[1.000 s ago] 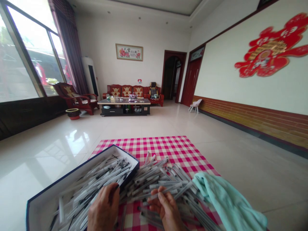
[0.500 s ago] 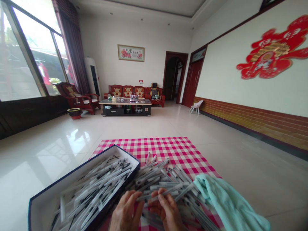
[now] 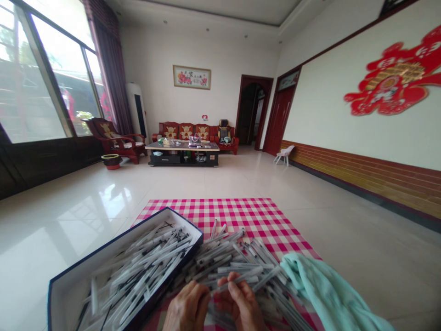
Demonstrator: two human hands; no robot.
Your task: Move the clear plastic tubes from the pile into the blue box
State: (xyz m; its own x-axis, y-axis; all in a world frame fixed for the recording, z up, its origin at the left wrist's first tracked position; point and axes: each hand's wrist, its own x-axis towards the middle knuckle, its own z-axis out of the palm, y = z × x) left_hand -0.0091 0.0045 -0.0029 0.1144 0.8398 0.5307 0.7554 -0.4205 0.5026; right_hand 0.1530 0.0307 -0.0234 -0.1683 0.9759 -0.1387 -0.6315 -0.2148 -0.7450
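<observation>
My right hand (image 3: 243,301) pinches a translucent pen (image 3: 237,281) between thumb and fingers, with the pen slanting up to the right. Close by its lower left end, my left hand (image 3: 188,305) is closed, knuckles up. Whatever its fingers hold is hidden. Under and beyond both hands lies a loose pile of similar pens (image 3: 220,257) with pale barrels and dark ends. To the left, a blue-edged white box (image 3: 69,287) is filled with pale pen parts and thin dark refills (image 3: 138,271).
A pink-and-white checked cloth (image 3: 241,211) lies under the pile. A mint green cloth (image 3: 327,285) is bunched on the right. Farther off across the tiled floor stand a low table (image 3: 182,146), a wooden sofa (image 3: 161,133) and a small pale chair (image 3: 284,154).
My left hand has drawn its fingers in and turned knuckles up, slightly apart from the pen's end. My right hand keeps its hold. The view has shifted a little.
</observation>
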